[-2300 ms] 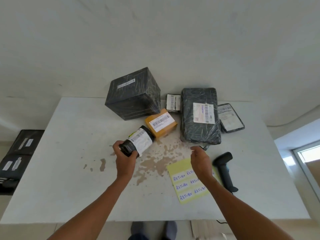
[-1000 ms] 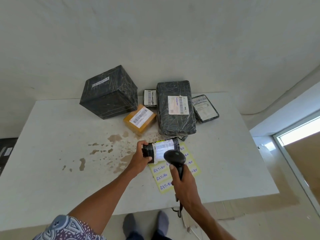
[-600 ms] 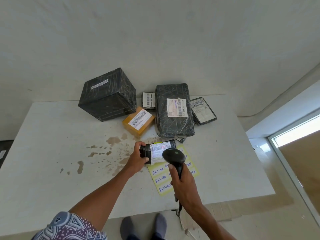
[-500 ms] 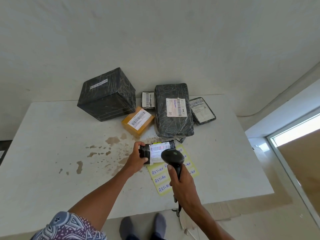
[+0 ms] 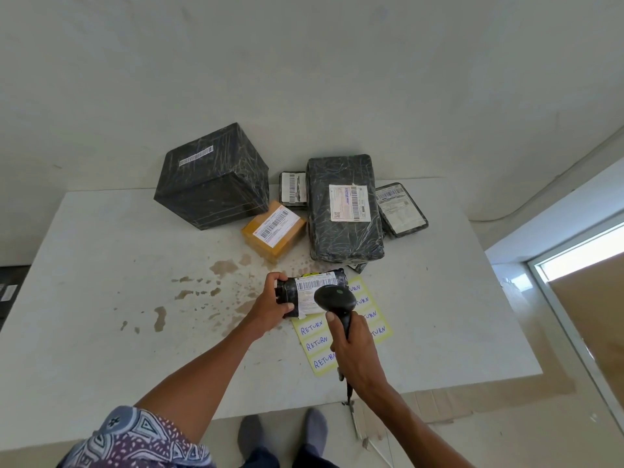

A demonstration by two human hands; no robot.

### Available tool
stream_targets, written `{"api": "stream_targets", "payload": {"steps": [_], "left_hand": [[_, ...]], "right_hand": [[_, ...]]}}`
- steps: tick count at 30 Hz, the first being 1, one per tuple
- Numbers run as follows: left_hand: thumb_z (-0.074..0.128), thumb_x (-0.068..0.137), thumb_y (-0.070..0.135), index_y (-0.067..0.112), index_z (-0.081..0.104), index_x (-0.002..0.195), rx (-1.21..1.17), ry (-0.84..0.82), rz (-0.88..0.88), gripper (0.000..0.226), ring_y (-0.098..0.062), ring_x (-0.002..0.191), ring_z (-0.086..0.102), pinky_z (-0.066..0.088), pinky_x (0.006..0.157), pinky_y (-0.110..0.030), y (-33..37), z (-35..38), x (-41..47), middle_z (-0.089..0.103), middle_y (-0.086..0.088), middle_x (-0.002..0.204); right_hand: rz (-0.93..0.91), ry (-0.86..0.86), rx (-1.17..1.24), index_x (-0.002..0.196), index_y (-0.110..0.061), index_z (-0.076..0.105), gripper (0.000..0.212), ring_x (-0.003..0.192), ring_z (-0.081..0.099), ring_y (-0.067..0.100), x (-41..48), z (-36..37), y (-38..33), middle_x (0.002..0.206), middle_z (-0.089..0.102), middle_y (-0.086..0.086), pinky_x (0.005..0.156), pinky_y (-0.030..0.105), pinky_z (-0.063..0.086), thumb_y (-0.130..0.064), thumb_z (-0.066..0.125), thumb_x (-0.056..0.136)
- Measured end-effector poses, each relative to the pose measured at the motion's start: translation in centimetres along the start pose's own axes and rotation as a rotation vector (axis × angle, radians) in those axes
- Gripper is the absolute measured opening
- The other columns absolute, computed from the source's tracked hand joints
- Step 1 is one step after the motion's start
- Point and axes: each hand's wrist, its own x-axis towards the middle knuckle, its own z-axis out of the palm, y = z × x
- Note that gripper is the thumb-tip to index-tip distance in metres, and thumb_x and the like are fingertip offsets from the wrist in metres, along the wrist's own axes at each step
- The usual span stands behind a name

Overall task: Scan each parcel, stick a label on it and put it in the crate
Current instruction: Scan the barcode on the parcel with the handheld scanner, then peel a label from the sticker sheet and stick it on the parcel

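Observation:
My left hand [image 5: 270, 307] grips the left end of a small black cylindrical parcel [image 5: 309, 287], which lies sideways with its white barcode label facing up. My right hand [image 5: 354, 354] grips the handle of a black barcode scanner [image 5: 336, 298]. The scanner's head hovers over the parcel's label and hides part of it. Under both lies a yellow sheet of labels [image 5: 315, 339] marked RETURN, on the white table [image 5: 101, 298]. No crate is in view.
At the table's back stand a big black cube box [image 5: 211, 177], a small orange box [image 5: 273, 231], a long black parcel [image 5: 344, 207], a small black packet [image 5: 293, 189] and a flat black packet [image 5: 400, 209]. Brown stains mark the table's middle. The scanner's cable hangs over the front edge.
My right hand has picked up the scanner and brought it over the parcel. My left hand has carried the cylindrical parcel rightwards over the label sheet. In the last second both have stayed nearly still.

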Motion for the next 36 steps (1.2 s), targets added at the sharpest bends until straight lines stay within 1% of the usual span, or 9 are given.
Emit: {"api": "stream_targets", "payload": {"steps": [5, 7, 9, 11, 17, 24, 27, 33, 36], "left_hand": [[0.06, 0.088, -0.006, 0.036, 0.034, 0.117, -0.012, -0.011, -0.017, 0.058, -0.024, 0.101, 0.061, 0.062, 0.076, -0.046, -0.1, 0.0, 0.0, 0.051, -0.009, 0.124], [0.059, 0.088, -0.006, 0.035, 0.033, 0.118, -0.02, -0.014, -0.028, 0.057, -0.029, 0.105, 0.061, 0.061, 0.077, -0.048, 0.0, 0.0, 0.0, 0.049, -0.009, 0.125], [0.058, 0.089, -0.006, 0.033, 0.033, 0.119, -0.013, -0.003, -0.038, 0.055, -0.03, 0.107, 0.06, 0.062, 0.073, -0.043, -0.1, -0.2, 0.0, 0.048, -0.01, 0.126], [0.057, 0.09, -0.006, 0.032, 0.034, 0.12, -0.012, 0.018, -0.04, 0.053, -0.027, 0.107, 0.06, 0.059, 0.068, -0.033, -0.3, -0.4, 0.0, 0.049, -0.009, 0.128], [0.051, 0.092, -0.009, 0.032, 0.037, 0.124, -0.063, 0.153, -0.078, 0.054, -0.022, 0.11, 0.056, 0.051, 0.073, -0.023, -2.2, -2.7, 0.0, 0.05, -0.007, 0.134], [0.046, 0.089, -0.012, 0.02, 0.04, 0.139, -0.007, 0.456, -0.128, 0.06, -0.032, 0.118, 0.055, 0.047, 0.096, -0.042, -4.1, -5.5, 0.0, 0.056, -0.014, 0.134], [0.045, 0.089, -0.012, 0.02, 0.04, 0.143, 0.04, 0.447, -0.152, 0.063, -0.034, 0.123, 0.054, 0.047, 0.102, -0.048, -4.4, -5.8, 0.0, 0.055, -0.014, 0.137], [0.052, 0.087, -0.015, 0.01, 0.045, 0.14, -0.015, 0.436, -0.138, 0.059, -0.034, 0.124, 0.055, 0.05, 0.102, -0.048, -3.8, -4.8, 0.2, 0.052, -0.018, 0.139], [0.048, 0.086, -0.016, 0.011, 0.044, 0.141, 0.003, 0.44, -0.143, 0.061, -0.032, 0.12, 0.056, 0.053, 0.095, -0.039, -3.7, -4.4, -0.1, 0.053, -0.018, 0.136]], "right_hand": [[-0.01, 0.02, -0.014, 0.093, -0.023, 0.05, 0.031, 0.086, 0.06, 0.025, 0.6, -0.4, 1.2, 0.098, 0.056, 0.011, 0.074, 0.045, 0.058, -0.053, 0.049, 0.097], [-0.038, 0.047, -0.086, 0.095, -0.023, 0.051, 0.027, 0.085, 0.059, 0.018, 1.3, -0.9, 1.7, 0.102, 0.052, 0.004, 0.073, 0.037, 0.055, -0.05, 0.05, 0.097], [-0.093, 0.12, -0.238, 0.099, -0.018, 0.051, 0.02, 0.082, 0.057, 0.015, 2.5, -1.9, 2.5, 0.103, 0.048, 0.002, 0.066, 0.025, 0.048, -0.038, 0.053, 0.099], [-0.147, 0.182, -0.381, 0.106, -0.009, 0.052, 0.015, 0.081, 0.053, 0.022, 4.1, -3.0, 3.5, 0.103, 0.048, 0.007, 0.064, 0.03, 0.046, -0.022, 0.055, 0.098], [0.059, 0.168, -0.597, 0.114, 0.003, 0.047, 0.028, 0.077, 0.057, 0.045, 8.7, -6.5, 5.9, 0.111, 0.041, 0.022, 0.074, 0.055, 0.053, -0.018, 0.054, 0.097], [0.067, 0.164, -0.783, 0.117, 0.004, 0.047, 0.036, 0.086, 0.058, 0.045, 12.9, -7.4, 7.8, 0.114, 0.044, 0.023, 0.077, 0.052, 0.051, -0.019, 0.062, 0.095], [0.077, 0.157, -0.776, 0.119, 0.004, 0.045, 0.045, 0.091, 0.058, 0.046, 14.1, -7.5, 8.4, 0.117, 0.044, 0.024, 0.081, 0.053, 0.05, -0.022, 0.069, 0.091], [0.122, 0.159, -0.731, 0.127, 0.0, 0.041, 0.055, 0.105, 0.055, 0.042, 13.6, -6.7, 9.0, 0.118, 0.049, 0.022, 0.087, 0.05, 0.047, -0.027, 0.07, 0.089], [0.181, 0.238, -0.691, 0.142, 0.001, 0.03, 0.075, 0.112, 0.05, 0.042, 12.3, -5.4, 8.4, 0.127, 0.046, 0.025, 0.094, 0.051, 0.043, -0.029, 0.071, 0.087]]}}
